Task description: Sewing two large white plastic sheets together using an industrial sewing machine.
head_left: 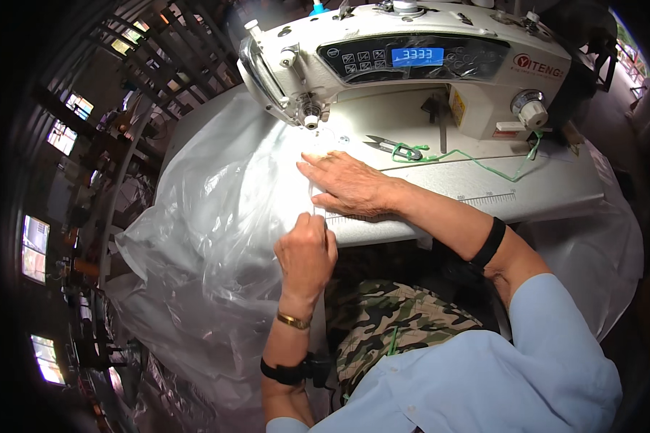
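Observation:
A large sheet of clear plastic film (217, 195) drapes over the left of the sewing machine's table and hangs down toward the floor. My left hand (305, 256) is closed in a pinch on the film's edge, at the table's front edge. Just beyond it, my right hand (350, 186) lies with fingers stretched out, pressing on the film and table a little in front of the needle area. Bright lamplight washes out the film beside the fingertips. The white sewing machine (419, 54) stands over the table, its sewing head (307, 115) above the film.
Thread snips (397, 148) lie right of my right hand, tied by a green cord (477, 162) to the machine's handwheel (531, 108). A ruler scale (487, 196) runs along the table's front. More plastic film (585, 252) hangs at the right. Metal racks (159, 58) stand behind left.

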Tool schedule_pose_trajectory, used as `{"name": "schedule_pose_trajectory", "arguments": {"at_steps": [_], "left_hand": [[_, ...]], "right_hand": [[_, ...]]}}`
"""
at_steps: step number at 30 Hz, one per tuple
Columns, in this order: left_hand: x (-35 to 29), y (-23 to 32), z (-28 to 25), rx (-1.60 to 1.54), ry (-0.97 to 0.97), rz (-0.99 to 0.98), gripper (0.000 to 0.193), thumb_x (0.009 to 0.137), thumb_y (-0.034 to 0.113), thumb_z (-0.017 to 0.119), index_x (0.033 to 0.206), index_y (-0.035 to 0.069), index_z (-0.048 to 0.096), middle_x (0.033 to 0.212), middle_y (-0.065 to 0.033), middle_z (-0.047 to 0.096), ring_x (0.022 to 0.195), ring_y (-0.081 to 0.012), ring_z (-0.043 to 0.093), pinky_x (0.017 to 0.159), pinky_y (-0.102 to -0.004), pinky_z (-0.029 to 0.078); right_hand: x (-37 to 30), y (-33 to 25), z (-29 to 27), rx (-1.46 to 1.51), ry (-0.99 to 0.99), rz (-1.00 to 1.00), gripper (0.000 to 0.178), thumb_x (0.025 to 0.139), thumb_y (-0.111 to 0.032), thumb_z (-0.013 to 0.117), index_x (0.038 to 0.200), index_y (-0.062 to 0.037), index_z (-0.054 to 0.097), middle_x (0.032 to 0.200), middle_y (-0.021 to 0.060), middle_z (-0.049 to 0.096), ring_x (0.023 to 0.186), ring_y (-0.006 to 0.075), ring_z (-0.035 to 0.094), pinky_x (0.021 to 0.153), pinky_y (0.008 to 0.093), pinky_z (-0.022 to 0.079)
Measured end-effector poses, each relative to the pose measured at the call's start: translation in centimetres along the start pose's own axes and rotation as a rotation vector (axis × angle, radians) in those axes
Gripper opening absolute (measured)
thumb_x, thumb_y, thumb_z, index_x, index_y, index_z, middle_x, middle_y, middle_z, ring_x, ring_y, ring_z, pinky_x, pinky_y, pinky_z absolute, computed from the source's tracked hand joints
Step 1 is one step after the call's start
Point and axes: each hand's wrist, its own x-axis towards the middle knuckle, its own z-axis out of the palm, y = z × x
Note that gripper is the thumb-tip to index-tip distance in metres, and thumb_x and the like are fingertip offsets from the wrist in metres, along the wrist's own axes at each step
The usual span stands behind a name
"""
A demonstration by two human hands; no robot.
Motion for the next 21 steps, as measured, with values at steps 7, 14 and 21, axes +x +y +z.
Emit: {"name": "schedule_pose_trajectory", "arguments": {"at_steps": [7, 14, 21], "left_hand": [[6.2, -1.5, 2.4, 0.039, 0.028, -0.034, 0.011, 0.078, 0.009, 0.067, 0.075, -0.001, 0.064, 0.076, -0.0181, 0.065, 0.07, -0.0381, 0.064, 0.065, -0.0459, 0.051], [10.2, -1.7, 4.2, 0.028, 0.027, -0.117, 0.022, 0.081, 0.017, 0.068, 0.073, -0.003, 0.062, 0.074, -0.0206, 0.066, 0.073, -0.0397, 0.066, 0.067, -0.0458, 0.052], [3.0, -4.6, -2.8, -0.227, 0.072, -0.216, 0.041, 0.097, 0.024, 0.058, 0.13, 0.0, 0.061, 0.12, -0.0198, 0.067, 0.107, -0.0345, 0.062, 0.093, -0.0418, 0.049]], "right_hand": [[0.6, 0.7, 0.2, 0.18, 0.112, 0.087, 0.047, 0.089, -0.004, 0.051, 0.134, 0.0083, 0.044, 0.125, 0.029, 0.056, 0.111, 0.0431, 0.058, 0.097, 0.0493, 0.045], [0.7, 1.4, 0.4, 0.309, 0.237, 0.179, 0.052, 0.088, 0.004, 0.048, 0.139, 0.007, 0.042, 0.124, 0.0296, 0.058, 0.111, 0.0445, 0.06, 0.099, 0.0453, 0.049], [0.6, 1.2, 0.9, 0.325, 0.276, 0.227, 0.047, 0.091, 0.003, 0.038, 0.138, 0.002, 0.046, 0.118, 0.0303, 0.058, 0.111, 0.0443, 0.058, 0.1, 0.0473, 0.045]]}}
